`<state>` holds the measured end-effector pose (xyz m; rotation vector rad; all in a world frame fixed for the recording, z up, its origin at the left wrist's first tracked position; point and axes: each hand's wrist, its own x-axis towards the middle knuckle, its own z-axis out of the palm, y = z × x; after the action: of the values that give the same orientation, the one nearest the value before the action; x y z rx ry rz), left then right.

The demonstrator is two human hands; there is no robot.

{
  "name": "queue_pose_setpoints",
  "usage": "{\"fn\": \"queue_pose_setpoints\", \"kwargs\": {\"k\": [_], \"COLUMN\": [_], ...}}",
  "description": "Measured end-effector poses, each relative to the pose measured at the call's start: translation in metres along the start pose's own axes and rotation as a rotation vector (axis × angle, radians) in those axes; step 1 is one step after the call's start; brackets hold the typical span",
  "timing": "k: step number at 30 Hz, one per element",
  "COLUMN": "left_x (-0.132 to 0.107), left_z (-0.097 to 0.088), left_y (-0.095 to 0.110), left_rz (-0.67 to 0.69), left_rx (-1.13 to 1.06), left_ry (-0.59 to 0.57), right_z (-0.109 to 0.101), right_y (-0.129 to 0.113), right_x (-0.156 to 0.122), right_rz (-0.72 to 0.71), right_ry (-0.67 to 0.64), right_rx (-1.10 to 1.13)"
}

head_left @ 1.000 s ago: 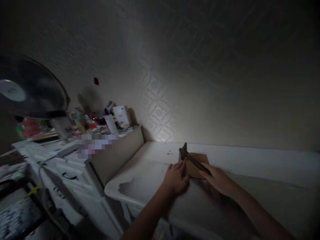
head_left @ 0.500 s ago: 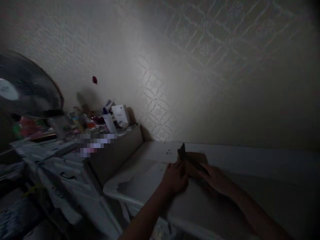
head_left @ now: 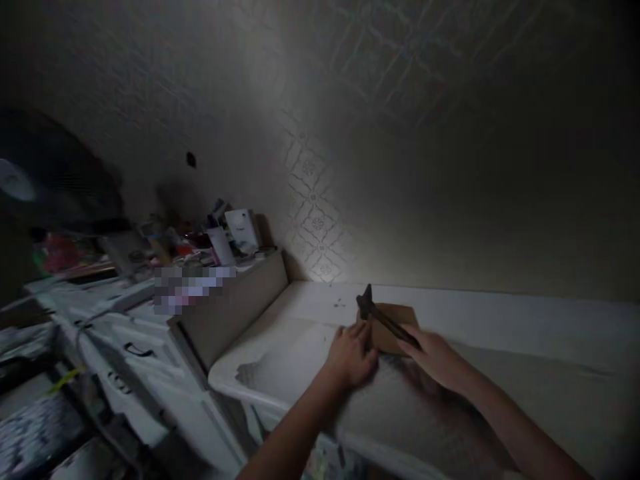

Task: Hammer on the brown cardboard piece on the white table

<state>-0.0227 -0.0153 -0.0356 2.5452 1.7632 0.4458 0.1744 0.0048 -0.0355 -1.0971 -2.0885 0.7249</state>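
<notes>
A hammer (head_left: 393, 325) with a dark head slants over a brown board (head_left: 400, 315) on the white tabletop. My right hand (head_left: 425, 352) is wrapped round the handle's lower end. The hammer's head hangs above the board's left part, close to the fingertips of my left hand (head_left: 353, 353). Those fingers are bent and pressed together at the board's left edge. What they pinch, if anything, is too dark and small to make out.
A patterned wall (head_left: 450, 200) rises behind the white table (head_left: 280, 363). To the left, a white cabinet (head_left: 145, 340) carries a white box (head_left: 243, 228), a bottle (head_left: 220, 247) and clutter. A fan (head_left: 55, 177) stands at the far left.
The hammer and both hands stay almost in place. Light on the table and hands is brighter, while the wall and fan look darker.
</notes>
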Motion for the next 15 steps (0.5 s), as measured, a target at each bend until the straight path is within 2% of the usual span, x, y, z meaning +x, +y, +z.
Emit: {"fn": "queue_pose_setpoints", "kwargs": {"k": [7,11,13,15], "left_x": [-0.002,0.004,0.016,0.034], "left_z": [0.0,-0.006,-0.013,-0.02], "left_y": [0.0,-0.008,-0.019,-0.035], "left_rz": [0.006,0.07,0.002,-0.205], "left_rx": [-0.04,-0.114,-0.172,-0.199], "left_ry": [-0.007,0.005,0.079,0.2], "right_z": [-0.001,-0.006,-0.009,-0.011], "right_y": [-0.002,0.003,0.01,0.018], "right_x": [0.0,0.0,0.001,0.002], "right_rz": [-0.013,0.014,0.067,0.125], "right_ry": [0.022,0.08,0.143,0.203], "right_rx": [0.001,0.067,0.08,0.076]}}
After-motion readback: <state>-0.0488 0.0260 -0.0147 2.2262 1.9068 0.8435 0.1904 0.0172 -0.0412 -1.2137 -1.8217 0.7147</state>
